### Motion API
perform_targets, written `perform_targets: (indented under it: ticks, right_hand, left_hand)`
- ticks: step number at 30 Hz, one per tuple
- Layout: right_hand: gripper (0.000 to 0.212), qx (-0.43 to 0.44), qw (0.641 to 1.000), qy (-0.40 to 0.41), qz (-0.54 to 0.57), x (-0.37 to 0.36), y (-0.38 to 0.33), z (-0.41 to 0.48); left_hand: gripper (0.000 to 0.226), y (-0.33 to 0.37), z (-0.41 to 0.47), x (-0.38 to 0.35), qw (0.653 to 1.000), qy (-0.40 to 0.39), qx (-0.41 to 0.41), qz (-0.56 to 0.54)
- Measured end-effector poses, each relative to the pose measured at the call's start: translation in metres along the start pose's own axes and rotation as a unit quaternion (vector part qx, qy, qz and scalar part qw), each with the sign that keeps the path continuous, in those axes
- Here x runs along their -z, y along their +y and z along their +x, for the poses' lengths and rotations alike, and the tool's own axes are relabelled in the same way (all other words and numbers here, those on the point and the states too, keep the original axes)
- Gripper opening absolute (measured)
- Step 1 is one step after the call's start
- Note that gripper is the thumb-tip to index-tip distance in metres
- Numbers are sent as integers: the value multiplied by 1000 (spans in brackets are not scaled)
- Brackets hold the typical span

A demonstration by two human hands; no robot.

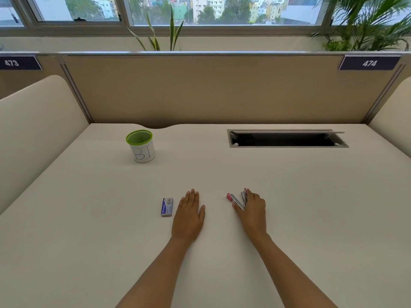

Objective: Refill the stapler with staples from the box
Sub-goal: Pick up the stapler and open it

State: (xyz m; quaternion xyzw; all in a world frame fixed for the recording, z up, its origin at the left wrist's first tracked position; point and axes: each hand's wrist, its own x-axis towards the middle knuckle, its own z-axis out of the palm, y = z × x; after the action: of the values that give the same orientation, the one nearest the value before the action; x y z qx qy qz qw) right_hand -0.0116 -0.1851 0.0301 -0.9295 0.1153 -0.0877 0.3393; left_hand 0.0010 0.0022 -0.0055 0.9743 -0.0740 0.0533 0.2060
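The person's left hand (189, 213) lies flat on the desk (289, 196), palm down and fingers loosely together, holding nothing; the small blue-and-white staple box (167, 206) rests just beside it on its outer side, apart from the fingers and apparently closed. The right hand (252, 207) is curled around the pink stapler (238, 199), which sits against its fingertips with the thumb at its near end; the stapler looks hinged open into a V, its pink-tipped arm angled toward the left hand, though the small size makes it hard to tell whether the magazine is exposed or whether any staples are inside. A green-rimmed cup (141, 146) stands well beyond the left hand, and an open cable slot (287, 138) lies well beyond the right. This looks like an early step: the stapler opened and steadied, the box not yet touched. The next move likely calls for the left hand to shift outward, pick up the box, slide it open and draw out a strip of staples, while the right keeps the stapler open and steady
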Motion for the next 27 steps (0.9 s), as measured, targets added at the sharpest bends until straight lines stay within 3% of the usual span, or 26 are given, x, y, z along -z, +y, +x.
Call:
perform_targets:
  ticks: [4,7,10,14,17,19,23,27]
  right_hand:
    - [51,-4,999,13,37,1,-1,0]
    - [40,-32,981,4,190,8,-4,0]
    - [44,-123,912,-51,389,15,-10,4]
    - [19,-214,782,-97,578,23,-15,10]
    - [29,-221,740,-92,629,23,-19,11]
    - [37,-227,745,-92,621,23,-22,12]
    - [59,-231,813,-136,517,26,-24,13]
    - [59,-190,822,-199,499,27,-19,12]
  left_hand:
    - [55,0,1,1,1000,3,0,1]
    - [55,1,1,1,1000,6,0,-1]
    - [55,1,1,1,1000,8,0,-1]
    - [55,1,0,1,1000,7,3,-9]
    - [55,1,0,2,1000,5,4,-6]
    - [55,1,0,2,1000,4,5,-9]
    - [55,2,-1,4,1000,1,8,-19]
    - [54,2,0,5,1000,-5,12,-20]
